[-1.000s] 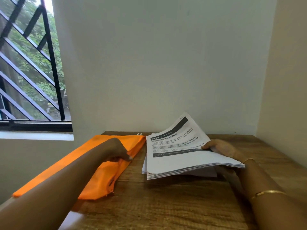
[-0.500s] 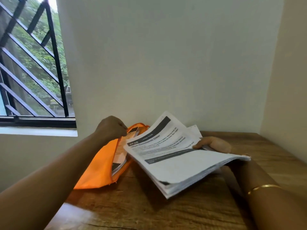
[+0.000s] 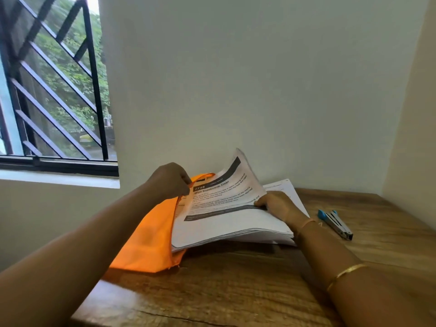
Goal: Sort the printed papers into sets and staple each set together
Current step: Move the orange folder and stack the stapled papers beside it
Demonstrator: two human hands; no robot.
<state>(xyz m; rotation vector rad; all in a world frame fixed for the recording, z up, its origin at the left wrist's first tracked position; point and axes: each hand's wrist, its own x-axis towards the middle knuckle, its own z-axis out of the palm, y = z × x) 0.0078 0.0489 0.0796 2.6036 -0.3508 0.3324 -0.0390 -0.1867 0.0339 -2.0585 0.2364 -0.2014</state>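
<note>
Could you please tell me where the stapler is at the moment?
In the head view, the blue stapler lies on the wooden table at the right, just beyond the right hand and the paper stack.

One head-worn wide-angle view, facing forward and down, close over the table (image 3: 236, 291), wall (image 3: 259, 90) beyond

Left hand (image 3: 167, 182) pinches bag (image 3: 146, 244), right hand (image 3: 278, 206) grips papers (image 3: 224, 225).

Stapler (image 3: 335, 224) right, bag (image 3: 146, 241) left
</note>
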